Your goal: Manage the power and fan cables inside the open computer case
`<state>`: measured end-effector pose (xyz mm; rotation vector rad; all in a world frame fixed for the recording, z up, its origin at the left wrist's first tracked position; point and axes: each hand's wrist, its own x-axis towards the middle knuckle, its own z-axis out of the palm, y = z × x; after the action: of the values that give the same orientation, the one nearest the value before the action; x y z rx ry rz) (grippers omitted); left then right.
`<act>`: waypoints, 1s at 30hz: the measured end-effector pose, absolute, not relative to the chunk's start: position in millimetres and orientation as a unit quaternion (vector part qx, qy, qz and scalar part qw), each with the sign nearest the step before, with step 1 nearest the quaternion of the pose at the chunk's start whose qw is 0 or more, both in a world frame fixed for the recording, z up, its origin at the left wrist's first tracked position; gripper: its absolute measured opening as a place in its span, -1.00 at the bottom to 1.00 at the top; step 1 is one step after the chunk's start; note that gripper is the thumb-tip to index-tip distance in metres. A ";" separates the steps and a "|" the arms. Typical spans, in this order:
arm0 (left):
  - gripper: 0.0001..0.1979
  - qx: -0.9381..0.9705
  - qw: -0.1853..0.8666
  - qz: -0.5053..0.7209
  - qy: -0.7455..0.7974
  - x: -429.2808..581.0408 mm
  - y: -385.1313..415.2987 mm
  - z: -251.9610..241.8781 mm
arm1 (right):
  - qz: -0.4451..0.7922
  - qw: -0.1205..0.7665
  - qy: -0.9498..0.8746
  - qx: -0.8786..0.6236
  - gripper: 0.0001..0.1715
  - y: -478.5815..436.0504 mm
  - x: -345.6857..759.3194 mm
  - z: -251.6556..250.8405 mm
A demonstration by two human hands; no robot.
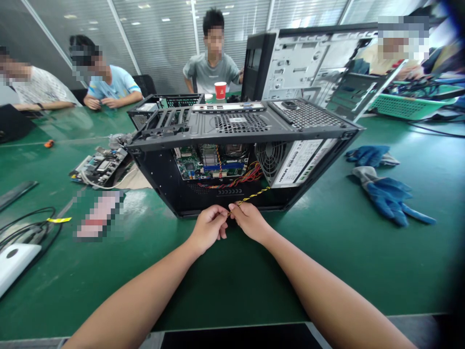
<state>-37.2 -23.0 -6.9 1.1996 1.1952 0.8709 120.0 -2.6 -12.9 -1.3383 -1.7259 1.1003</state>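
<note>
Now: twisted yellow-black cable (256,194), running out of the computer case (203,127) | left hand (211,223) and right hand (250,221) both pinching its end, just before the case | looks light, limp (thin strands, likely fragile); best gripped along the twist

Blue gloves (388,196) lie on the bench (392,271) at right, nearer than a green basket (403,107) piled with cables (401,88). A red cup (220,91) stands before a person in grey (210,76). At left are a circuit board (103,162), a yellow tag (58,220) on black cords (39,211) and a white device (20,261).
</note>
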 end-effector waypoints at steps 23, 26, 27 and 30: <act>-0.78 0.512 0.579 0.380 0.508 -37.3 -21.8 -9.5 | 0.434 0.335 -0.655 -0.520 -0.57 -2.3 119.6 -11.5; -0.77 0.504 0.587 0.380 0.507 -37.6 -21.4 -9.4 | 0.434 0.335 -0.655 -0.520 -0.58 -2.6 119.7 -11.1; -0.76 0.502 0.589 0.379 0.507 -37.7 -21.4 -9.1 | 0.433 0.336 -0.655 -0.520 -0.58 -2.8 119.7 -11.1; -0.75 0.497 0.595 0.380 0.505 -37.7 -21.7 -8.2 | 0.432 0.341 -0.655 -0.518 -0.58 -3.1 119.5 -11.2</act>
<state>-37.7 -21.7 -8.2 1.1535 1.1743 0.8818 119.5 -3.1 -11.2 -1.3473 -1.7047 1.1245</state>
